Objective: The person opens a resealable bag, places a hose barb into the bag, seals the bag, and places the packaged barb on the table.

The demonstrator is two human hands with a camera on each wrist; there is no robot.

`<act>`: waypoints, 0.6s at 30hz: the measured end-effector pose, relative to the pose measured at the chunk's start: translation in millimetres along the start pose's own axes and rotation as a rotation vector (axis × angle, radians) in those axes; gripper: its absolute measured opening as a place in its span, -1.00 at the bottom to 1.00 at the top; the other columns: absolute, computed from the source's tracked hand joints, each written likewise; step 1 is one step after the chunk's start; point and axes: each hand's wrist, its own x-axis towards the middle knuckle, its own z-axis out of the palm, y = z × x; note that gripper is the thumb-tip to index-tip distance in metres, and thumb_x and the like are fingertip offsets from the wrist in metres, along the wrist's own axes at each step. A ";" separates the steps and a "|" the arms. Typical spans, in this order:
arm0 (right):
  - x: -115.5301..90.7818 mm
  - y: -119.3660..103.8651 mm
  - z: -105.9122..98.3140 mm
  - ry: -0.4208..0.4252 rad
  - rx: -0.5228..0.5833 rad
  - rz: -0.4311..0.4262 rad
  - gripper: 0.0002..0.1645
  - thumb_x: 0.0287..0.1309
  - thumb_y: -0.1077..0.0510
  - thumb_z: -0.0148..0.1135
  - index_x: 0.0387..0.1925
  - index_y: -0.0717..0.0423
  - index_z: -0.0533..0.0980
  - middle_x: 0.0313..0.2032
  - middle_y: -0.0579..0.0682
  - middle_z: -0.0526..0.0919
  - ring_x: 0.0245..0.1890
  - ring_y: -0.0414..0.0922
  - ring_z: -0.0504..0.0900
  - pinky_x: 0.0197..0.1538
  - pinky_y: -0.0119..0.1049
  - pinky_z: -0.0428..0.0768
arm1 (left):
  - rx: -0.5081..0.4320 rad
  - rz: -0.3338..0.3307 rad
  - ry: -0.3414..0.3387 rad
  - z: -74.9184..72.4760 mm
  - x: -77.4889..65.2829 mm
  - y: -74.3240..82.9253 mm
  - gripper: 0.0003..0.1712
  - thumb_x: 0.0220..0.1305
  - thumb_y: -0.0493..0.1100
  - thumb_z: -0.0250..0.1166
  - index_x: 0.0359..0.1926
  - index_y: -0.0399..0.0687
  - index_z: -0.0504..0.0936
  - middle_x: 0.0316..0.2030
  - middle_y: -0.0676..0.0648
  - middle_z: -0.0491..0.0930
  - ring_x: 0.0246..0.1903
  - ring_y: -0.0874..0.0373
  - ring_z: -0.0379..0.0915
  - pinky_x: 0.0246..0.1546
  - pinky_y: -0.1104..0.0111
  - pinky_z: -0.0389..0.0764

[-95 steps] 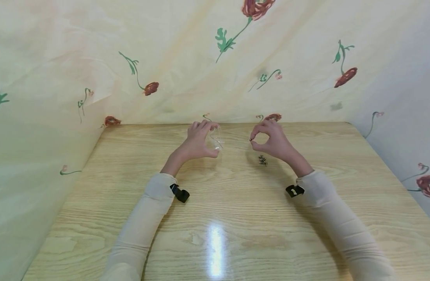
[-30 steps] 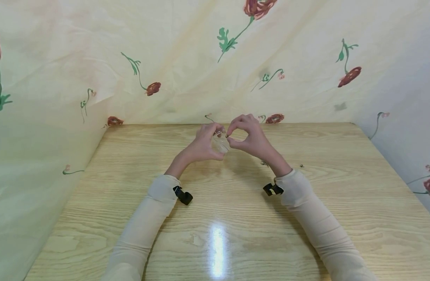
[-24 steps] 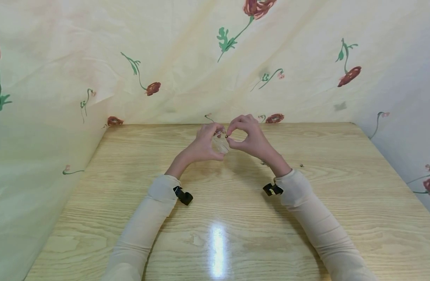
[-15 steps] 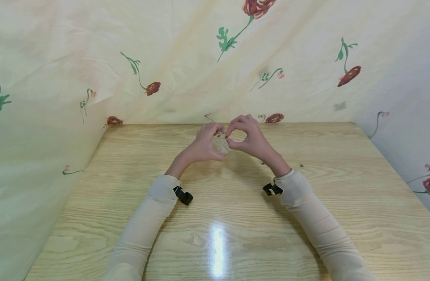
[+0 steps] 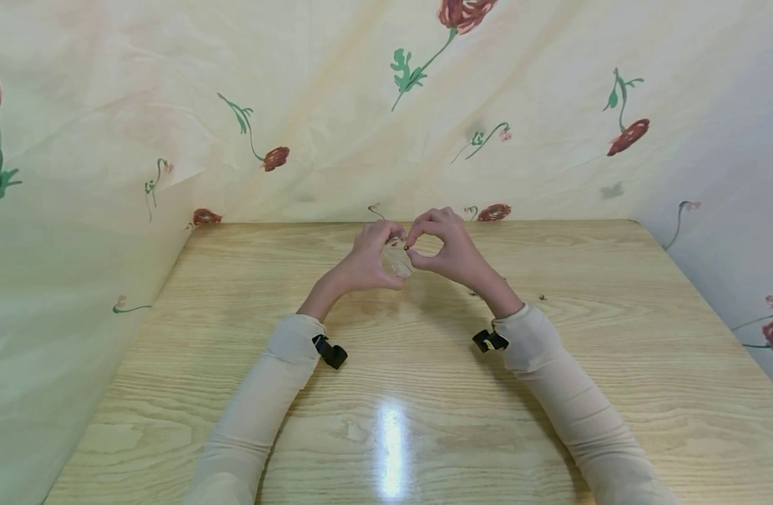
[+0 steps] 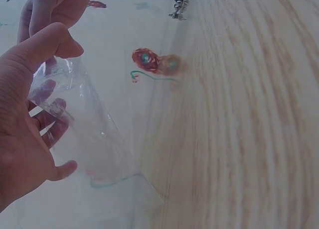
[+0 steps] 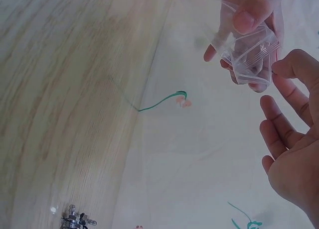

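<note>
My left hand (image 5: 364, 259) holds a clear plastic zip bag (image 6: 94, 124) above the table, thumb and fingers spread around its upper part. The bag's zip end (image 7: 251, 52) faces my right hand (image 5: 456, 249). Between right thumb and index finger I pinch a small dark metallic piece (image 5: 407, 247), its exact kind too small to tell. Those fingertips are right at the bag's mouth, while the other right fingers extend loosely. Several small shiny metal pieces (image 7: 75, 219) lie in a cluster on the table, partly hidden by my right wrist in the head view.
One small metal piece (image 5: 542, 297) lies apart, right of my right wrist. The wood-grain table (image 5: 336, 435) ends at a wall hung with flower-patterned cloth (image 5: 336, 105). Black wrist cameras sit at both cuffs, the left camera (image 5: 330, 352) and the right camera (image 5: 489, 341).
Since the oldest frame my right hand has moved left to the bag, and the left hand slightly right. One metal piece now shows apart at the right. Over the last second both hands barely move.
</note>
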 end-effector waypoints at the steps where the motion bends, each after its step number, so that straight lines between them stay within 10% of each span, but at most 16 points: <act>1: -0.1 -0.2 0.0 -0.001 0.000 0.000 -0.94 0.07 0.23 0.36 -0.35 0.09 0.67 -0.13 0.09 0.65 -0.10 0.07 0.38 0.06 -0.03 0.24 | -0.002 0.003 0.000 0.1 -0.1 -0.2 -0.23 -0.06 -0.10 0.46 0.18 -0.08 0.33 0.12 -0.27 0.39 0.15 -0.06 0.15 0.27 -0.09 0.08; 18: -0.5 -1.2 2.7 -0.002 -0.006 -0.009 -0.94 0.07 0.24 0.40 -0.36 0.07 0.67 -0.13 0.11 0.65 -0.11 0.08 0.39 0.08 -0.01 0.25 | 0.014 0.020 -0.008 1.3 0.5 0.6 -0.25 -0.08 -0.13 0.44 0.16 -0.08 0.32 0.09 -0.26 0.40 0.12 -0.04 0.17 0.23 -0.09 0.08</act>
